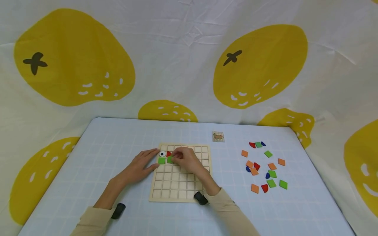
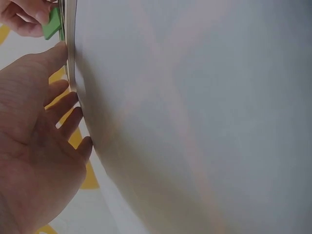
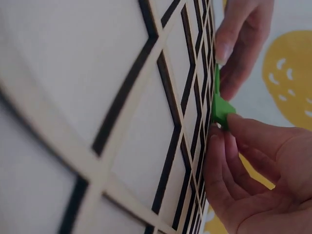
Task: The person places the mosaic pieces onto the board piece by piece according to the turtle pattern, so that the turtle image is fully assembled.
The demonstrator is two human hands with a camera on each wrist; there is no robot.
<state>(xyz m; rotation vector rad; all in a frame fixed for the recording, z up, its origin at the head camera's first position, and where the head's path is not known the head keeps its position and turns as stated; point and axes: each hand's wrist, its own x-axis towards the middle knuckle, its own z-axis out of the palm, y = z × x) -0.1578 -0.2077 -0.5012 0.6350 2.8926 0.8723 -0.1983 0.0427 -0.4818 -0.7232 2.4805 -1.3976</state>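
Observation:
A wooden grid board (image 1: 166,185) lies on the table. My right hand (image 1: 186,160) pinches a green square tile (image 1: 169,159) between thumb and fingers over the second row of cells; the right wrist view shows that green tile (image 3: 223,110) tilted at the board's surface. Beside it, another green square tile (image 1: 161,161) sits in the first column, under a white tile with a black dot (image 1: 162,153). A red tile (image 1: 168,153), partly hidden by my right hand, is in the top row. My left hand (image 1: 138,167) rests with extended fingers against the board's left edge.
To the right of the board lie several loose tiles: orange squares (image 1: 255,188), green squares (image 1: 283,184), red quarter-rounds (image 1: 264,188) and blue pieces (image 1: 263,143). A small patterned card (image 1: 218,136) lies behind the board's right corner. A fruit-print cloth (image 1: 177,65) hangs behind the table.

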